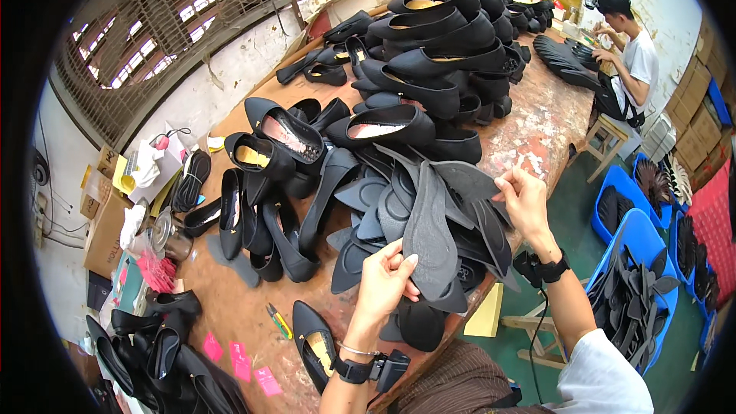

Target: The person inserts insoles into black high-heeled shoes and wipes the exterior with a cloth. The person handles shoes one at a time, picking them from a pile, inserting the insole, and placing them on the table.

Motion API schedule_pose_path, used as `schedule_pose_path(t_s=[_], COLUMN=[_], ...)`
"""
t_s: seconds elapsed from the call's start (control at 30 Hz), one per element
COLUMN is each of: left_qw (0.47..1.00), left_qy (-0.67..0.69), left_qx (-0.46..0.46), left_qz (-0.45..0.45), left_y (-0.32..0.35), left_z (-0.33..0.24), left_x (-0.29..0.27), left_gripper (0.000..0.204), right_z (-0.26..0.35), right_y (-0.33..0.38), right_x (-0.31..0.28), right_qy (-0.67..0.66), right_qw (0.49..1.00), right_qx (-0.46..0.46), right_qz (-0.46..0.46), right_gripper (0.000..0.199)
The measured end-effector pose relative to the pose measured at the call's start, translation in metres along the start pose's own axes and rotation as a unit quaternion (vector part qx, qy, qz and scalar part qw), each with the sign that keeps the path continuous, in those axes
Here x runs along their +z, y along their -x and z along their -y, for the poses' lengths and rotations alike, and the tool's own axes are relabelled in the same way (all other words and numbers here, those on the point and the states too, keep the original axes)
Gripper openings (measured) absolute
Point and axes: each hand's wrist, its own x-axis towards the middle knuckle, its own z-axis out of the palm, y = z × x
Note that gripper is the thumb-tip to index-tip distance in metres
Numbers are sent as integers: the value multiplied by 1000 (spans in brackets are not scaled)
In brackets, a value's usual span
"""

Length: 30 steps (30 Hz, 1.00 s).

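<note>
Near the middle of the table [230, 314], the left hand [386, 280] pinches the near end of a dark sole [429, 234], seemingly light and floppy, best gripped at its edges, while the right hand [525, 199] grips another sole [471, 182] atop the pile [383, 215].

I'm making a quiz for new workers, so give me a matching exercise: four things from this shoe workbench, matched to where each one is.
Things:
1. grey textured insole
2. blue plastic bin of soles
3. pink paper tags
4. green-handled cutter

Places:
A. floor, right of the table
B. tabletop, near left corner
C. held by the left hand
D. tabletop beside a single black flat shoe

Pairs: 1-C, 2-A, 3-B, 4-D
</note>
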Motion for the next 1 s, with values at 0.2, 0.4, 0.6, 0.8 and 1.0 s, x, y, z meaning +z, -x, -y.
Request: schedule_pose_path(t_s=[0.2, 0.4, 0.6, 0.8, 1.0], left_qw=[999, 982, 982, 785, 756], left_qy=[32, 78, 110, -469, -438], left_qx=[-22, 86, 13, 184, 103], left_qz=[-17, -146, -155, -361, -475], left_y=[30, 142, 199, 242, 246], left_z=[-42, -53, 38, 74, 149], left_x=[-30, -55, 5, -18, -46], left_gripper=[48, 44, 41, 57, 18], right_z=[-17, 52, 114, 138, 146], right_y=[-15, 20, 149, 161, 164], right_x=[-20, -7, 46, 78, 97], right_qy=[-89, 26, -504, -527, -422], right_qw=[992, 997, 729, 717, 791], right_qx=[80, -36, 163, 246, 124], right_qz=[-32, -57, 434, 384, 426], right_gripper=[16, 18, 65, 67, 79])
